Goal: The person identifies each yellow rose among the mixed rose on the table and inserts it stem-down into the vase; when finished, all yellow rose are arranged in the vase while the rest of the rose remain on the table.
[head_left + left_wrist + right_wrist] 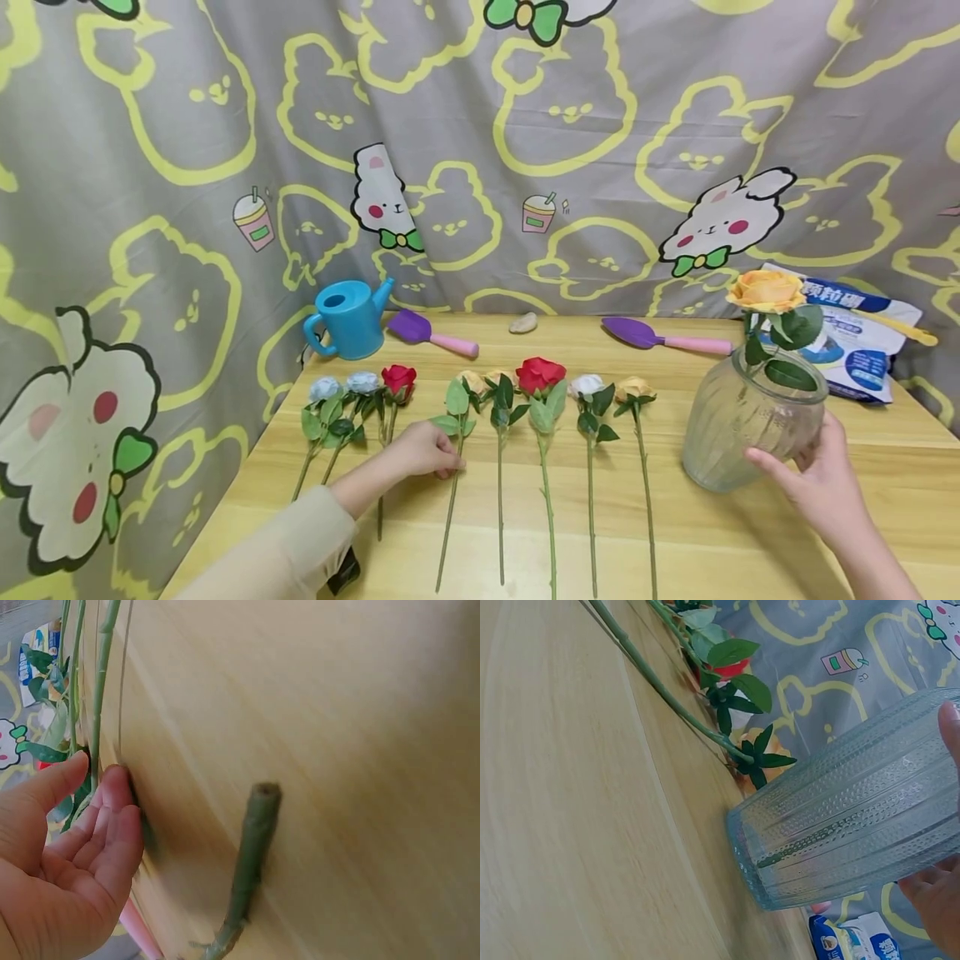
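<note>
My left hand [429, 450] is at the stem of a yellow rose [474, 382] lying on the table. In the left wrist view, thumb and curled fingers [116, 784] come close on either side of that green stem [100, 697]. With my right hand [821, 483] I hold a ribbed clear glass vase [738, 433] by its side, its mouth leaning right. A yellow-orange rose [767, 291] stands in it, leaves at the rim; its stem [802, 844] shows through the glass in the right wrist view.
Several roses lie in a row, including a red rose [542, 376], a white rose [586, 385] and a blue rose [363, 382]. Behind them are a blue watering can [352, 321], purple shovel [411, 327], stone [522, 322], purple trowel [632, 332] and printed bag [862, 333]. A patterned curtain [465, 108] hangs behind.
</note>
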Demonstrator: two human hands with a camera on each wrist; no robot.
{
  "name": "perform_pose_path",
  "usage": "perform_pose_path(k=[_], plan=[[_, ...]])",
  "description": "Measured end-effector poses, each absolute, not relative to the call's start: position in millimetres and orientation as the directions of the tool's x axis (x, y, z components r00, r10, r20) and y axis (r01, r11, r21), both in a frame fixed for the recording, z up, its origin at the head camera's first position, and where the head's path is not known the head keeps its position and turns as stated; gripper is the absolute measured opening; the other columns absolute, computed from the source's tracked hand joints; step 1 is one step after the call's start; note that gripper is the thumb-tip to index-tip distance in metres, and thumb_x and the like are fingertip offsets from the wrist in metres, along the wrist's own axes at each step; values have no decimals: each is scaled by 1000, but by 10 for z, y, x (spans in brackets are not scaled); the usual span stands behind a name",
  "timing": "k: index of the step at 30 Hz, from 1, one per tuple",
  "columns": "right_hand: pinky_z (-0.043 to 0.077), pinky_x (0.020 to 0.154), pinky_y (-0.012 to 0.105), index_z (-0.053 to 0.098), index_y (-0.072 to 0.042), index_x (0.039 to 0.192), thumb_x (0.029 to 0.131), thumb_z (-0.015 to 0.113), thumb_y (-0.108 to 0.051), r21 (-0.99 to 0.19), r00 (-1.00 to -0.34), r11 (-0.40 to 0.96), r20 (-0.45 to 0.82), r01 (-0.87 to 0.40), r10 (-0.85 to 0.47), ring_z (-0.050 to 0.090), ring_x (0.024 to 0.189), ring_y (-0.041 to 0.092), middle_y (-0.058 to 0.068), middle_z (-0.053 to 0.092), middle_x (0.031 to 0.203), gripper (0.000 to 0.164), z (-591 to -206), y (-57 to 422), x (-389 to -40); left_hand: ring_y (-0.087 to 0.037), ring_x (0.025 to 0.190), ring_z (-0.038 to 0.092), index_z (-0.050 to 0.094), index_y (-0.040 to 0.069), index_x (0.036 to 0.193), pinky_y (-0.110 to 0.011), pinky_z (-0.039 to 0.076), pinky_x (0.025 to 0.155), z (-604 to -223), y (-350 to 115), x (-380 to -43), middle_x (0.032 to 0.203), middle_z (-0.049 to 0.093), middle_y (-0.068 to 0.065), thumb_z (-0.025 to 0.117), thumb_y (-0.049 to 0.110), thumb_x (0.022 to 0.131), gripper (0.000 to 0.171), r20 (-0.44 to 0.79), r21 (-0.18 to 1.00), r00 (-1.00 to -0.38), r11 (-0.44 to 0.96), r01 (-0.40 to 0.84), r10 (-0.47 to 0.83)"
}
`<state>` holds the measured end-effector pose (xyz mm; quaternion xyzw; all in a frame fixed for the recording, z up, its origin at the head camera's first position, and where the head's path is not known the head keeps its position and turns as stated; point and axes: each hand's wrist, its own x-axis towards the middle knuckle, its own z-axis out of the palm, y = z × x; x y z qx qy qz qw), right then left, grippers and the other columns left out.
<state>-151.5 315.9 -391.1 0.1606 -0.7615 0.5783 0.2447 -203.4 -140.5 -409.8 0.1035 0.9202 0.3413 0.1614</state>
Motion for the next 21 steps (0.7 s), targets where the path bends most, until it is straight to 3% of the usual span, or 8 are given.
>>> perform_pose_path(k=[7,12,21], plan=[[40,81,7,40,-6,127,61,61,30,-793,-826,327,561,-514,64,54,97,0,-5,54,110,77,-3924,3139,-1507,-11,51,58,66,7,64,-24,46,48,-4150,-1368,-2045,55,61,0,72,19,75,17,-247,712,-926,701,27,286],[40,81,7,40,-5,127,61,61,30,-799,-829,328,554,-505,73,54,97,0,-6,55,109,77,-3906,3124,-1493,-12,53,60,67,4,69,-25,50,50,-4182,-1377,-2059,57,63,-3,71,16,77,15,-278,773,-927,632,-61,251],[38,83,6,38,-7,128,63,63,27,-797,-835,353,545,-489,74,51,101,-2,-6,53,111,77,-3915,3111,-1482,-12,57,60,68,2,77,-27,52,55,-4160,-1454,-2092,64,64,-3,66,10,80,9,-277,820,-930,565,-97,242]])
